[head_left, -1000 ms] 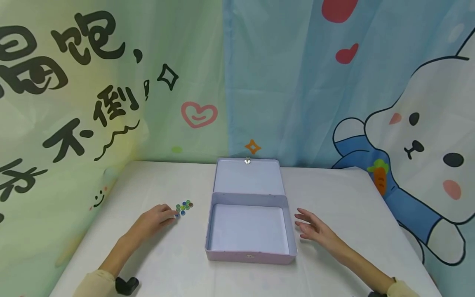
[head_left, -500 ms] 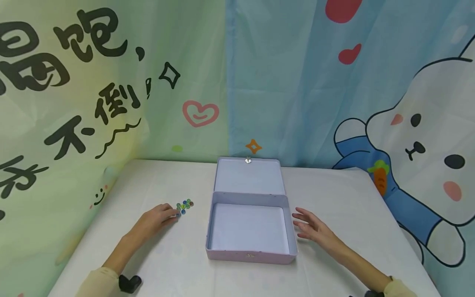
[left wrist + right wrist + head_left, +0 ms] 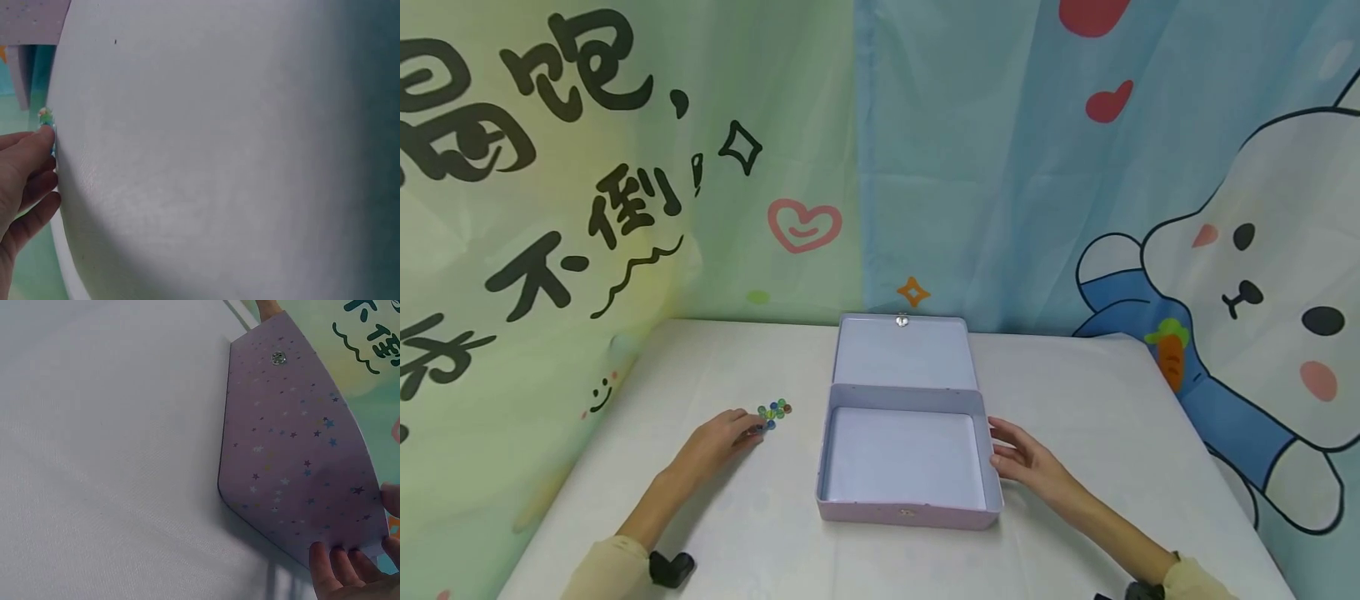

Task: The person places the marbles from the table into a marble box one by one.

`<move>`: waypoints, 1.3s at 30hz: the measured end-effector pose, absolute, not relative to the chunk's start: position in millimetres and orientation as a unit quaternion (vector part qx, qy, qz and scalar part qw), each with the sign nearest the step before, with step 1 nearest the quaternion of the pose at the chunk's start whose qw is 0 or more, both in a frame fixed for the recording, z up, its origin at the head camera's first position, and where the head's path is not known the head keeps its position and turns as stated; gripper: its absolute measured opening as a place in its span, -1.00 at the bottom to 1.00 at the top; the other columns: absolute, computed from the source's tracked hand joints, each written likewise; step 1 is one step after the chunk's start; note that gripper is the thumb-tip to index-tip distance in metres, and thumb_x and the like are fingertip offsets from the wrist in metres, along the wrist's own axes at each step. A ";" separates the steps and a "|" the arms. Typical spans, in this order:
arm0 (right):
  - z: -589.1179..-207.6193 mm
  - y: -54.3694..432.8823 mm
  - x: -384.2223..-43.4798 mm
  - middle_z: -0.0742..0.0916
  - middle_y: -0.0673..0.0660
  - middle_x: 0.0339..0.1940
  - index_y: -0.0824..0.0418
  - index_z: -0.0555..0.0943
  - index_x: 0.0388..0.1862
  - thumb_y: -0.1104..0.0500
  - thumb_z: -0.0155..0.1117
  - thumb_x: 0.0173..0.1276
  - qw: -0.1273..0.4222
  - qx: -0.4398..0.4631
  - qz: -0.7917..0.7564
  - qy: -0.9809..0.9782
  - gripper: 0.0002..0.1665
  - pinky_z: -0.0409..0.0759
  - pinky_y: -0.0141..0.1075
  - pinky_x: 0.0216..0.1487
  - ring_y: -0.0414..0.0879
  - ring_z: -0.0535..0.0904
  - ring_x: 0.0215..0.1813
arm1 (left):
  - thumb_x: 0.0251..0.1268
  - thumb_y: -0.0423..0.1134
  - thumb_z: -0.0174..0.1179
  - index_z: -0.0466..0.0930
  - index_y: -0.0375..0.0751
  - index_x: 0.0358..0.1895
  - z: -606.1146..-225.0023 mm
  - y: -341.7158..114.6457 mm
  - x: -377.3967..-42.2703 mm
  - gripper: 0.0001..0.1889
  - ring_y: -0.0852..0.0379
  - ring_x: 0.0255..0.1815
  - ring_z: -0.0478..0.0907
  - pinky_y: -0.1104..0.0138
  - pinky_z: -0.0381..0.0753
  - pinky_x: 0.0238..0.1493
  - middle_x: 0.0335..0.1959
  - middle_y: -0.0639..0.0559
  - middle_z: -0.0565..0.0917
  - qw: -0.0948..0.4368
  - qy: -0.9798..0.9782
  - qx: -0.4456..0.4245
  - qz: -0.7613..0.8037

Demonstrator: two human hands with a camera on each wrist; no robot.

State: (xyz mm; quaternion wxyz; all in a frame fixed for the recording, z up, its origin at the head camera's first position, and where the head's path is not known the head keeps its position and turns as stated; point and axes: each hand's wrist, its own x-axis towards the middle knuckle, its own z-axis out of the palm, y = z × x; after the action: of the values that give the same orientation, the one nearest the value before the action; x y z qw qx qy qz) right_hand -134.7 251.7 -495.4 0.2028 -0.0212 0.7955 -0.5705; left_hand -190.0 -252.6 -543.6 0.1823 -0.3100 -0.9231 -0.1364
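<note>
My left hand (image 3: pixel 718 442) lies low over the table with its fingertips against a small cluster of glass marbles (image 3: pixel 775 410), green, blue and brown. In the left wrist view the left thumb (image 3: pixel 37 147) overlaps the marbles (image 3: pixel 45 116), and other fingers hang loosely below; whether a marble sits between the fingertips is hidden. A shallow lilac metal box (image 3: pixel 908 514) stands in the middle, lid up at the back. Against its right wall rests my right hand (image 3: pixel 1033 462), its fingers relaxed. The right wrist view shows the box's star-printed side (image 3: pixel 294 450) with the right fingertips (image 3: pixel 319 553) touching it.
The raised lid (image 3: pixel 902 354) nearly reaches the printed cloth backdrop (image 3: pixel 940 167) behind the table. A white cloth (image 3: pixel 1060 379) covers the tabletop. Black straps (image 3: pixel 672 570) sit at the cuffs of both sleeves.
My right hand has moved left from just beside the box until its fingers touch the right wall. The left hand stays at the marbles with barely any shift. The box keeps its place.
</note>
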 end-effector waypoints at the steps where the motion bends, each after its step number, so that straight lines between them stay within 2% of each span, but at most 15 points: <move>1: -495.9 251.5 -134.6 0.20 0.29 0.56 0.04 0.04 0.56 0.00 0.18 0.43 0.203 -0.019 -0.570 0.796 -0.16 0.58 -0.21 0.22 0.26 0.23 0.51 | -0.01 -0.32 0.46 0.68 -0.17 -0.17 -543.9 -252.6 -189.9 -0.72 0.23 -0.40 0.58 0.37 0.62 -0.37 -0.40 0.09 0.65 0.182 -0.924 -0.308 -0.137; 7: -500.9 251.8 -134.9 0.21 0.28 0.55 0.02 0.06 0.56 -0.02 0.16 0.43 0.205 -0.013 -0.572 0.794 -0.18 0.56 -0.14 0.25 0.26 0.22 0.51 | -0.01 -0.34 0.46 0.67 -0.19 -0.15 -545.7 -253.1 -188.9 -0.70 0.22 -0.37 0.59 0.35 0.64 -0.32 -0.39 0.07 0.67 0.176 -0.931 -0.282 -0.154; 17: -506.5 251.2 -134.7 0.19 0.28 0.56 0.02 0.05 0.56 -0.02 0.13 0.45 0.205 -0.003 -0.590 0.781 -0.20 0.57 -0.19 0.23 0.26 0.23 0.51 | 0.09 -0.35 0.40 0.63 -0.25 -0.19 -537.4 -252.2 -188.8 -0.78 0.15 -0.36 0.60 0.30 0.64 -0.30 -0.37 0.01 0.68 0.132 -0.947 -0.244 -0.162; 27: -508.4 252.6 -134.0 0.19 0.34 0.55 0.09 0.03 0.57 0.01 0.11 0.47 0.210 -0.018 -0.601 0.771 -0.20 0.59 -0.23 0.21 0.28 0.25 0.48 | 0.12 -0.32 0.38 0.62 -0.29 -0.25 -511.3 -247.3 -193.8 -0.82 0.21 -0.41 0.59 0.36 0.62 -0.36 -0.40 0.01 0.70 0.115 -0.938 -0.269 -0.187; 32: -508.5 251.6 -134.4 0.22 0.29 0.55 0.05 0.07 0.55 0.01 0.14 0.45 0.208 -0.002 -0.604 0.769 -0.21 0.59 -0.24 0.21 0.24 0.27 0.48 | 0.18 -0.33 0.34 0.64 -0.25 -0.24 -485.1 -232.9 -204.4 -0.87 0.29 -0.41 0.63 0.45 0.64 -0.34 -0.40 0.06 0.72 0.058 -0.922 -0.294 -0.246; 39: -507.6 252.1 -134.3 0.18 0.34 0.55 0.11 0.03 0.57 0.03 0.12 0.47 0.209 -0.015 -0.606 0.768 -0.20 0.58 -0.20 0.22 0.28 0.25 0.48 | 0.25 -0.31 0.29 0.64 -0.22 -0.17 -449.1 -203.9 -217.2 -0.87 0.26 -0.30 0.67 0.43 0.67 -0.22 -0.32 0.05 0.75 -0.012 -0.900 -0.330 -0.286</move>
State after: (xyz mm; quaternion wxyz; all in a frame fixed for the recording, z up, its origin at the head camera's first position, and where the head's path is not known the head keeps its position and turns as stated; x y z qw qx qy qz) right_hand -134.3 252.1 -507.6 0.2091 -0.0153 0.7676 -0.6056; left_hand -217.2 -203.9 -449.1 -0.0123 -0.3300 -0.8995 -0.2860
